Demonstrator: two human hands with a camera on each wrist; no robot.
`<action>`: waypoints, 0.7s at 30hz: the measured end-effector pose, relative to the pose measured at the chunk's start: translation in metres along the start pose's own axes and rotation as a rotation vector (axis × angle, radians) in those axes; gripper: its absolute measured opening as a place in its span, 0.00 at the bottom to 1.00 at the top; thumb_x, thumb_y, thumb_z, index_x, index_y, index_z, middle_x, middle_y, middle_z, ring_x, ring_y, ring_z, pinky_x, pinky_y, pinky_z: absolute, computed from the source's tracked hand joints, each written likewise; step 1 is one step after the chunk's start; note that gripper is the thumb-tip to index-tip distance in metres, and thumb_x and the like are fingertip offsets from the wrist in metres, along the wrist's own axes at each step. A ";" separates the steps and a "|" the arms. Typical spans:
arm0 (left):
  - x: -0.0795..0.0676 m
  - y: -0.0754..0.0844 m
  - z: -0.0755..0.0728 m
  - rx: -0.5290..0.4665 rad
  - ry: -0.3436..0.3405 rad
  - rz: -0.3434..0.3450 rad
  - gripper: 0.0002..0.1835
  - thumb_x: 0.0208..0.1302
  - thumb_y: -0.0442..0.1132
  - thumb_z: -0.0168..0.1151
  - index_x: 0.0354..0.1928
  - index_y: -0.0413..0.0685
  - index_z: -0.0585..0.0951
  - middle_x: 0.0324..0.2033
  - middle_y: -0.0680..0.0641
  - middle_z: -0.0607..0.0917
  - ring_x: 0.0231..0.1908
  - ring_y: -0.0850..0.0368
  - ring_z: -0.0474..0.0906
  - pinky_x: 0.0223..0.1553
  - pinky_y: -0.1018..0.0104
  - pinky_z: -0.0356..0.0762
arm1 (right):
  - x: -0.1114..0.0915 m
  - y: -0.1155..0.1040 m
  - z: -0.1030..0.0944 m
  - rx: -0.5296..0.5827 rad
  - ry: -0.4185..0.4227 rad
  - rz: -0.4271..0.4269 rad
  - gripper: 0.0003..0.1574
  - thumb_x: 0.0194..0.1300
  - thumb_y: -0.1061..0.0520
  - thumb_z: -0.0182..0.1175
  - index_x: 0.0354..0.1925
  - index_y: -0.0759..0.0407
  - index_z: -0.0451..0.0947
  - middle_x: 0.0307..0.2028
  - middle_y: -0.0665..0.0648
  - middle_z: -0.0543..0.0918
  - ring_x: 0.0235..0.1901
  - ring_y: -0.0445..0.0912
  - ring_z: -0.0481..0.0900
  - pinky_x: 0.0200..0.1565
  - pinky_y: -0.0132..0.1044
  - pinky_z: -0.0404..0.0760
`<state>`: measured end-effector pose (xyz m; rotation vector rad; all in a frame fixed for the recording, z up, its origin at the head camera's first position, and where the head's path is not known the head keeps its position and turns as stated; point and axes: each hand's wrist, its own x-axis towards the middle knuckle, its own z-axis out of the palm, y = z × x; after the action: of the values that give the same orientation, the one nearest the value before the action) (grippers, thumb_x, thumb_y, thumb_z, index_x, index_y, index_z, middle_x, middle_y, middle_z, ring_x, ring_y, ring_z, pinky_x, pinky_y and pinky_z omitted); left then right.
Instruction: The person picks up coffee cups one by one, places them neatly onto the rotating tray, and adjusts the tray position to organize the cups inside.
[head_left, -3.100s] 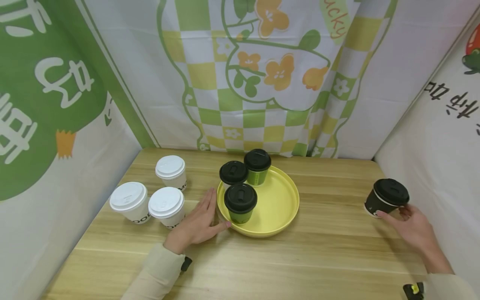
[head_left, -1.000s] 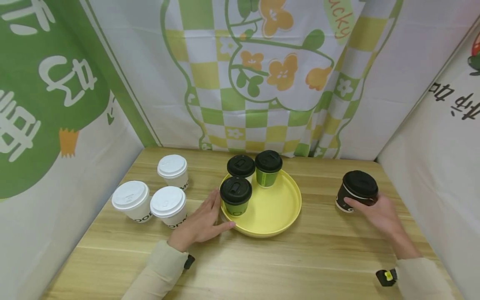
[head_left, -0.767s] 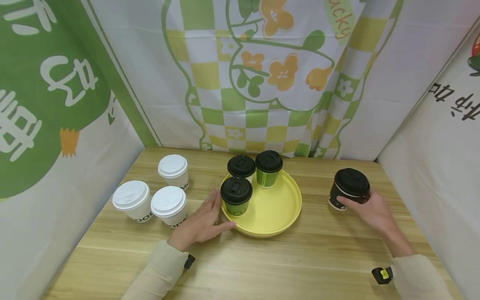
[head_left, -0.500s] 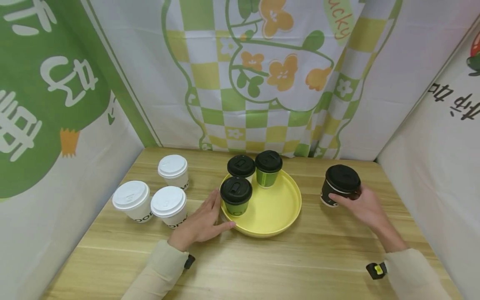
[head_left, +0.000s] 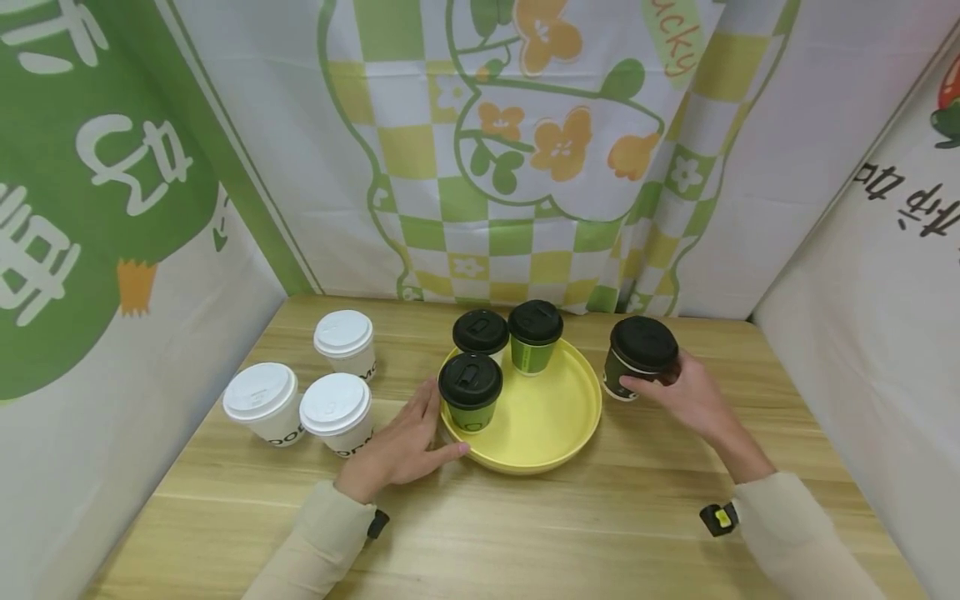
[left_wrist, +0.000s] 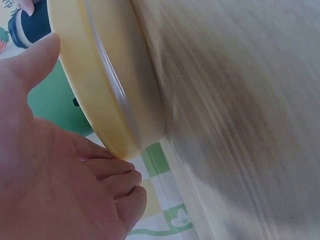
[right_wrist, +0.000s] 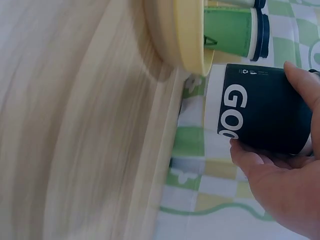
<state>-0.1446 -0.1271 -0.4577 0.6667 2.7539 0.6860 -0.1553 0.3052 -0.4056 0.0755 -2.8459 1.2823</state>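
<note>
My right hand [head_left: 686, 396] grips a black paper coffee cup [head_left: 626, 371] with a black lid, at the right rim of a round yellow tray [head_left: 555, 417]. In the right wrist view the cup [right_wrist: 270, 107] shows white lettering and is held off the table, thumb and fingers on opposite sides. Against the tray's left side lies my left hand [head_left: 401, 442], fingers extended and thumb at the front rim. On the tray stand a green cup [head_left: 472, 417] at front left, another green cup [head_left: 532, 354] at the back, and a black-lidded cup [head_left: 482, 333] whose body is mostly hidden.
Three white lidded cups stand left of my left hand: a rear one [head_left: 345, 337], a left one [head_left: 262, 400] and a front one [head_left: 337, 412]. The wooden table [head_left: 525, 533] is bordered by printed cloth [head_left: 555, 250] at the back and sides.
My right hand has carried the black cup leftward from the table's right side to the tray's edge. Green and white cups keep their places lately; my left hand stays at the tray.
</note>
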 end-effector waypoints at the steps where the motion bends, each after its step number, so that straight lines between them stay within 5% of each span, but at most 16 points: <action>1: 0.000 0.000 0.000 0.000 0.000 0.000 0.59 0.75 0.67 0.56 0.84 0.37 0.36 0.84 0.29 0.40 0.85 0.35 0.38 0.84 0.40 0.48 | 0.002 -0.002 0.003 0.014 -0.003 -0.008 0.49 0.64 0.34 0.74 0.70 0.60 0.72 0.61 0.66 0.85 0.62 0.59 0.83 0.53 0.37 0.82; 10: 0.000 0.001 0.000 -0.004 -0.011 -0.006 0.59 0.75 0.67 0.56 0.84 0.37 0.35 0.84 0.30 0.38 0.85 0.36 0.38 0.84 0.40 0.48 | 0.020 -0.017 0.028 0.152 -0.041 -0.066 0.48 0.62 0.43 0.78 0.71 0.61 0.71 0.63 0.66 0.84 0.67 0.60 0.81 0.69 0.54 0.79; 21: 0.000 0.001 -0.001 0.008 -0.024 -0.016 0.59 0.75 0.68 0.55 0.84 0.35 0.36 0.84 0.29 0.38 0.85 0.36 0.38 0.84 0.41 0.48 | 0.029 -0.018 0.047 0.160 -0.048 -0.096 0.46 0.62 0.45 0.78 0.70 0.62 0.73 0.60 0.67 0.85 0.65 0.61 0.82 0.68 0.54 0.81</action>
<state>-0.1444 -0.1260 -0.4566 0.6490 2.7382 0.6599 -0.1837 0.2572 -0.4224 0.2456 -2.7352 1.5039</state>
